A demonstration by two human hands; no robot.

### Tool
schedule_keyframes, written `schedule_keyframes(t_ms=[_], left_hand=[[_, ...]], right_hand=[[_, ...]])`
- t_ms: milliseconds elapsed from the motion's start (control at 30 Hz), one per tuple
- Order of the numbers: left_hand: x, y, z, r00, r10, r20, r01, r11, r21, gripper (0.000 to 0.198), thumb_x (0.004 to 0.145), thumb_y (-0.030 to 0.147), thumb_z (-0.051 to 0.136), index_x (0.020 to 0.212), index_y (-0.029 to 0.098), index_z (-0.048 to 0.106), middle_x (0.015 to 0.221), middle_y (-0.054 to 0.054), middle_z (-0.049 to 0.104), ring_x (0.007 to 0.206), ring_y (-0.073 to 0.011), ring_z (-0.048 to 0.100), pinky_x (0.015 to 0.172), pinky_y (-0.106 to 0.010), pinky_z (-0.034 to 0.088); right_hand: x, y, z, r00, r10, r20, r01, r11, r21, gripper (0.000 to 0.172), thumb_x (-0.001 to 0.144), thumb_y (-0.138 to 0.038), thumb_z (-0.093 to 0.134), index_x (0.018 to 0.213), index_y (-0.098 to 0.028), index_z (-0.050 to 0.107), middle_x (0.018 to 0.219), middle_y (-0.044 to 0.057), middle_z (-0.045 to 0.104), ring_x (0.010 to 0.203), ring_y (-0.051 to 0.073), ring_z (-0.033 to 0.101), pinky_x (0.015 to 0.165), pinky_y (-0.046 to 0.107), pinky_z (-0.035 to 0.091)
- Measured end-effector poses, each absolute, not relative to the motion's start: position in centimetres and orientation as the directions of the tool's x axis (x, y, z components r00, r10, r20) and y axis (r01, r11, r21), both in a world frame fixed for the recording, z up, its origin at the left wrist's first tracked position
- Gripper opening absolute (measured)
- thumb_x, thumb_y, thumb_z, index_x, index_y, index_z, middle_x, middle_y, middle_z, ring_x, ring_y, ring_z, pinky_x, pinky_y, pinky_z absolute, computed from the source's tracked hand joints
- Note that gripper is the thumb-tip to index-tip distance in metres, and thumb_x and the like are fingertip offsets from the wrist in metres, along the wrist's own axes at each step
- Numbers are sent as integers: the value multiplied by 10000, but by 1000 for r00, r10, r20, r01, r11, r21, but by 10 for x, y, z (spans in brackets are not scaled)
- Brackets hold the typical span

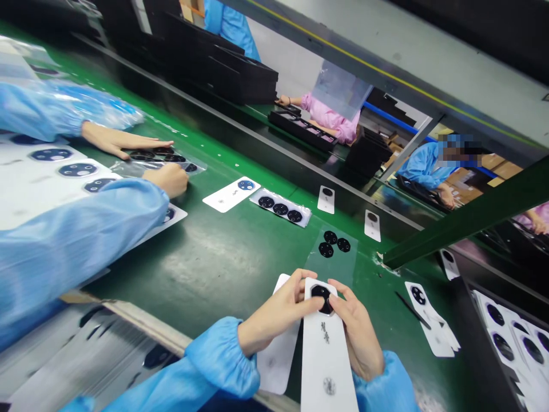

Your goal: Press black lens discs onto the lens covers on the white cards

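A white phone back cover (pixel 323 355) with dark printed lettering is held up by both my hands near the table's front edge. My left hand (pixel 278 312) grips its upper left side, the thumb reaching over the round black camera lens cover (pixel 319 293) at the top. On the opposite side, my right hand (pixel 355 326) closes around the edge, with its thumb also at the lens cover. Partly behind my left hand lies a second white back cover (pixel 274 369). Just beyond my fingers, a clear plastic sheet (pixel 332 269) carries three black lens covers (pixel 326 250).
To the left, a co-worker's hands (pixel 169 178) rest at a plastic bag of black pieces beside stacked white covers (pixel 38 189). A strip of lens covers (pixel 281 208) lies mid-table. Rightward are a black pen-like tool (pixel 412 310), a black tray (pixel 476 332) of covers and a green post (pixel 463 214).
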State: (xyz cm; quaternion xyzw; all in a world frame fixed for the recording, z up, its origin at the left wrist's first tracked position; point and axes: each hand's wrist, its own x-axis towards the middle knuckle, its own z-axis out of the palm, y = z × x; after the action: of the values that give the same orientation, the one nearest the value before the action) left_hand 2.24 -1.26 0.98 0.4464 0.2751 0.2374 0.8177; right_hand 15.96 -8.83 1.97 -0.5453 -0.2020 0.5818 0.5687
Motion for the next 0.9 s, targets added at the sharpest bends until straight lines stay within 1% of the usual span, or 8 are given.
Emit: schedule_keyframes(t_ms=[100,233,333,400,533,633,800,900], left_hand=[[20,-12,7,773,617,-150,-154,411,899,468,723,311,680,1102,212,423,930,-12,572,836,-156,541,705,-269,417],[17,-10,7,769,628,-117,-218,430,876,347,775,302,623,1059,206,448,890,1,574,786,-140,542,671,-248,413],[13,-3,11,695,708,-124,-251,401,881,277,807,302,586,1028,202,453,895,-2,585,754,-127,547,650,-232,411],[7,5,14,672,733,-102,-239,345,908,267,844,342,538,1048,193,452,920,-21,592,766,-138,560,660,-243,425],[-10,27,12,637,770,30,-41,-5,999,417,851,408,522,1206,205,439,1078,-80,584,960,-222,563,821,-355,440],[-23,36,-1,688,713,138,196,-365,910,594,683,350,738,1215,229,501,1260,-100,528,1235,-322,390,1020,-453,281],[-27,32,-22,802,592,84,308,-530,790,807,585,206,815,1297,243,437,1314,-114,505,1286,-362,325,1060,-532,154],[-26,31,-24,823,561,94,279,-541,794,745,618,220,789,1279,254,447,1222,-88,554,1188,-328,409,1036,-506,219]], right_hand=[[160,-88,20,297,899,-322,-310,-228,-923,632,750,-397,695,1251,-206,361,888,58,702,649,170,634,585,279,478],[156,-93,15,339,903,-262,-177,-212,-961,627,764,-454,662,1274,-241,364,935,58,694,692,180,636,578,275,480],[152,-105,10,286,917,-276,-111,-255,-961,418,714,-457,706,1009,-211,542,808,42,695,594,155,614,534,259,473],[156,-111,12,262,918,-297,-78,-286,-955,328,695,-463,718,798,-191,566,682,22,669,523,132,586,482,232,450],[185,-96,35,381,878,-290,22,-322,-946,375,686,-477,717,870,-179,584,582,-7,613,342,55,413,287,159,241],[211,-54,55,482,858,-177,45,-226,-973,424,658,-449,746,926,-167,577,602,-19,614,324,14,332,276,139,185],[222,55,61,340,924,-178,-10,-186,-983,373,679,-276,750,983,-133,586,561,-45,569,410,51,448,315,131,277],[202,128,53,275,939,-205,-26,-205,-978,173,843,-235,606,964,-113,589,733,-9,604,515,62,529,422,167,425]])
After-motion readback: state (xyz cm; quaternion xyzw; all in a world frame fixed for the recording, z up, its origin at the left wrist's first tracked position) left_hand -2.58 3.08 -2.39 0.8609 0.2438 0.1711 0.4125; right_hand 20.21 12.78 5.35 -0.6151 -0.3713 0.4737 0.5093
